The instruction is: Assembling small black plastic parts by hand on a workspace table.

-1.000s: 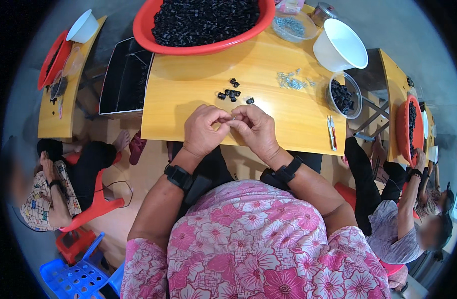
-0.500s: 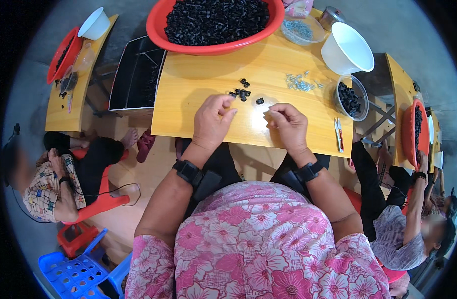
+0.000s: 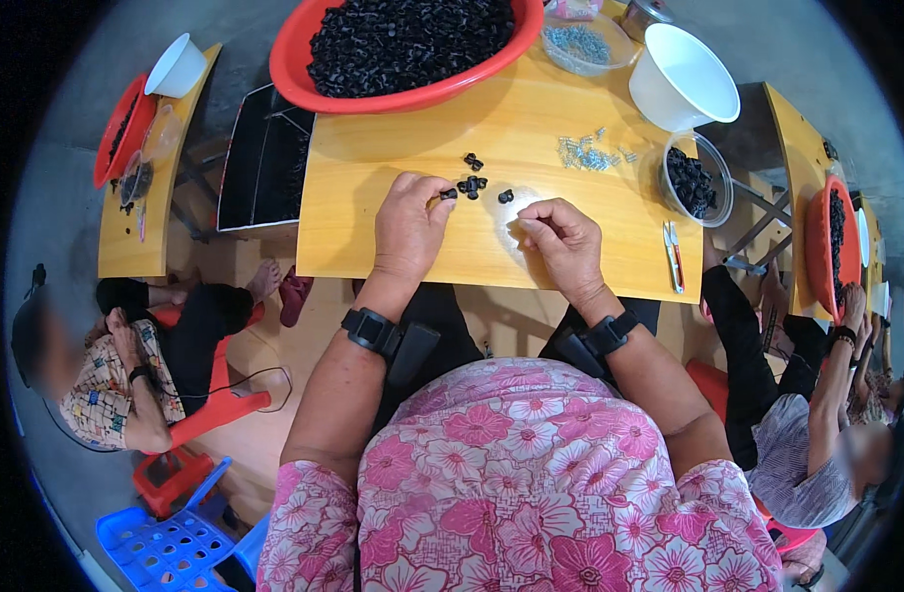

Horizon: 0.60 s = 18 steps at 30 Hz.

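Between the thumb and forefinger of my left hand (image 3: 409, 225) is a small black plastic piece (image 3: 448, 194). A little cluster of the same black pieces (image 3: 471, 185) lies on the table just right of those fingertips. Another black piece (image 3: 506, 196) rests alone between my two hands. My right hand (image 3: 566, 245) is closed in a pinch over the tabletop; whatever its fingertips hold is too small to make out. Beyond it, small shiny metal pins (image 3: 587, 153) lie in a loose pile.
A big red basin (image 3: 407, 97) of black pieces stands at the back. To the right are a clear tub of pins (image 3: 582, 69), a white bucket (image 3: 684, 109), a clear tub of black pieces (image 3: 725, 209) and small snips (image 3: 674, 257). People sit at tables on both sides.
My left fingers have closed on a black piece beside the cluster. My right hand stays pinched in about the same place. The whole view has shifted slightly.
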Each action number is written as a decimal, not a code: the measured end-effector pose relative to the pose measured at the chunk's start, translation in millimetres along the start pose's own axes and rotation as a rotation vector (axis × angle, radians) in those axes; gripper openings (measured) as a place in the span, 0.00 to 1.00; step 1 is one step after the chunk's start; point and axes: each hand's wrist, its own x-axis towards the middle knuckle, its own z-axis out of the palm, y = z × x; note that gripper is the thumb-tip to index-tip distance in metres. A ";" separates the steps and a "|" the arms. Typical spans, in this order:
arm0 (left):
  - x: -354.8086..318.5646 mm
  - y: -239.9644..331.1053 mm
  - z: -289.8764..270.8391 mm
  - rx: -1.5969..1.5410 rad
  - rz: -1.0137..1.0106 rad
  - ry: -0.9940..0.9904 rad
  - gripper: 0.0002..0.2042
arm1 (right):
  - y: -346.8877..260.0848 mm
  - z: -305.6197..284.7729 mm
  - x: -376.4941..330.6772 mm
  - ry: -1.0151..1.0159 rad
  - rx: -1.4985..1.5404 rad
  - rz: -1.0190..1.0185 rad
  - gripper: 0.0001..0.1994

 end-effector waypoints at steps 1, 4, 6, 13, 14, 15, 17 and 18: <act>-1.0 -0.4 -0.2 -0.010 0.015 0.022 0.10 | 0.2 -0.3 0.5 -0.011 -0.003 -0.008 0.02; -7.3 3.4 -2.1 -0.103 -0.020 0.035 0.09 | 6.7 1.1 0.9 0.003 -0.065 -0.040 0.02; -11.1 2.0 -2.0 -0.103 -0.012 0.046 0.09 | 6.2 0.3 0.9 -0.005 -0.050 -0.044 0.02; -15.4 -1.2 -1.4 -0.082 0.045 0.036 0.08 | 0.2 0.0 -0.9 -0.014 -0.080 -0.047 0.03; -15.8 -0.8 -1.8 -0.080 0.044 0.037 0.08 | 0.3 0.0 -0.8 -0.015 -0.078 -0.047 0.03; -15.9 0.5 -1.5 -0.089 0.049 0.039 0.07 | 0.7 -0.6 -0.6 -0.016 -0.081 -0.043 0.03; -16.8 2.1 -2.6 -0.099 0.055 0.039 0.07 | 1.7 -0.8 -0.2 -0.015 -0.083 -0.038 0.03; -17.9 2.8 -4.2 -0.091 0.086 0.035 0.07 | 2.1 -0.4 -0.4 -0.015 -0.073 -0.041 0.03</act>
